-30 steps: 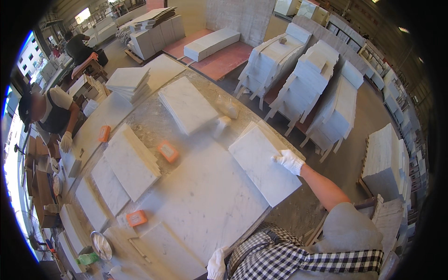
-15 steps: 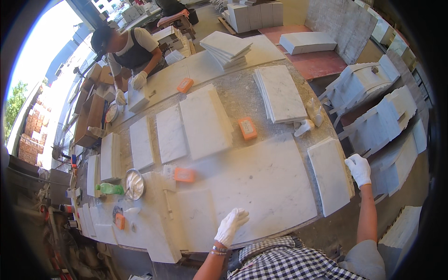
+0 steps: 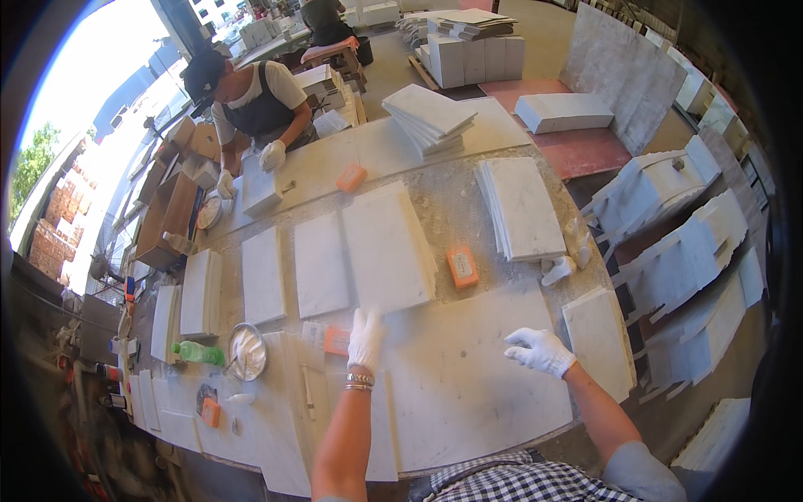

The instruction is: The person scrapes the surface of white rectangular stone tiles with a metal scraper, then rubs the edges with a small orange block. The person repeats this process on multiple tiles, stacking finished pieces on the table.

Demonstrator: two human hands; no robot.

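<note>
My left hand point(image 3: 365, 339), in a white glove, reaches over the table with its fingers stretched out and nothing seen in them. Just beside it, partly hidden by it, lies an orange block point(image 3: 336, 340); beyond its fingertips rests a stack of large white marble tiles point(image 3: 386, 251). My right hand point(image 3: 539, 352), also gloved, hovers above the right part of a broad white slab point(image 3: 468, 393). Its fingers are apart and hold nothing. A stack of marble tiles point(image 3: 595, 343) lies to the right of that hand. Past the slab sits another orange block point(image 3: 461, 267).
To the left stand a metal bowl of white paste point(image 3: 248, 351) and a green bottle point(image 3: 199, 353). More tile stacks point(image 3: 520, 209) lie farther back. A co-worker point(image 3: 263, 109) in gloves handles white pieces across the table. Marble pieces point(image 3: 661, 184) lean beyond the right edge.
My left hand has moved forward and left, near the orange block. My right hand has come left from the tile stack's outer edge to above the slab. The view has shifted somewhat.
</note>
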